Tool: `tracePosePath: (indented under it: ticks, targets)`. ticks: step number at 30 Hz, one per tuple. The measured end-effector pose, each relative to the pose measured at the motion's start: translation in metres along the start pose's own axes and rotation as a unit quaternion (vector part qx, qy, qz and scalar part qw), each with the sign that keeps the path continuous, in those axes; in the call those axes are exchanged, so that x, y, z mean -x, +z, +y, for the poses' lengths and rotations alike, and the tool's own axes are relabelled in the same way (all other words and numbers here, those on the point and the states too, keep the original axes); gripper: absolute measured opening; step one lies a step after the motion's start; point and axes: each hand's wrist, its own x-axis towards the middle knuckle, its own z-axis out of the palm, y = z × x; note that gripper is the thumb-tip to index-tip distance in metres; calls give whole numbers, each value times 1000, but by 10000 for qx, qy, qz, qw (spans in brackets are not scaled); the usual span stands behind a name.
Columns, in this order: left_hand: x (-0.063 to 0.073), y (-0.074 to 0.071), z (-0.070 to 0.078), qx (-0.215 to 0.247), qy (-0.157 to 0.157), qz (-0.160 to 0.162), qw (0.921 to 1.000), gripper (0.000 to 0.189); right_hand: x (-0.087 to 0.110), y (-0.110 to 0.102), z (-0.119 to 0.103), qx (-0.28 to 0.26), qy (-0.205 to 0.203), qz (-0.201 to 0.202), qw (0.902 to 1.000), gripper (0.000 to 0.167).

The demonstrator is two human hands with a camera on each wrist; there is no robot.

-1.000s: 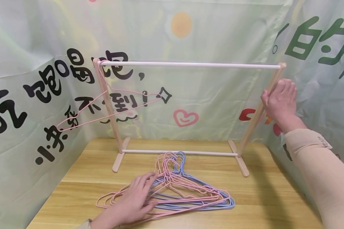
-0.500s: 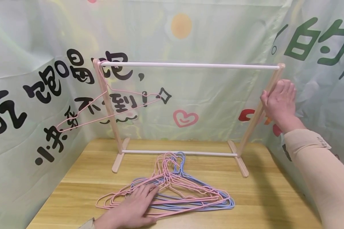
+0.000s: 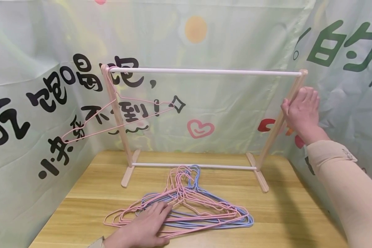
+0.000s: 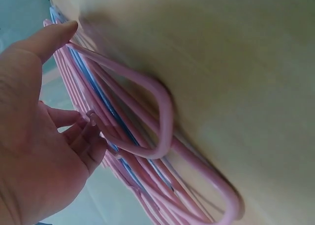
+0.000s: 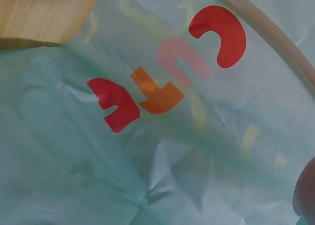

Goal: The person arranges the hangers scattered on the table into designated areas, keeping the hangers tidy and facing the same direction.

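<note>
Item one: my left hand rests on a loose pile of thin pink wire hangers, with matching light-blue wire hangers among and beneath them. In the left wrist view the thumb is straight and set well apart from the fingers, which are bent and touch pink wire. I cannot tell whether they have hooked a single hanger.

Item two: my right hand holds the pale wooden right post of the rack, thumb on one side and fingers on the other; the fingertips are partly hidden.

Item three: the pile lies flat on the wood-grain table, hooks pointing away from me and reaching the white lower rod. One pink wire hanger hangs from the white top rod, its hook close beside the pale wooden left post.

Finding: I judge the step in hand to be picking out another pink hanger while steadying the rack. The next move appears to call for separating one hanger from its tangled neighbours, then lifting it hook-first towards the top rod.
</note>
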Motion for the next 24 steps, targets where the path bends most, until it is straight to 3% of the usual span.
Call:
tracePosePath:
  ticks: [14, 24]
  targets:
    - [3, 4, -1, 251, -47, 231, 9994, 91, -1, 1, 1, 10, -160, 138, 9998, 36]
    - [5, 1, 0, 97, 215, 957, 9951, 96, 0, 1, 3, -8, -128, 130, 9998, 36]
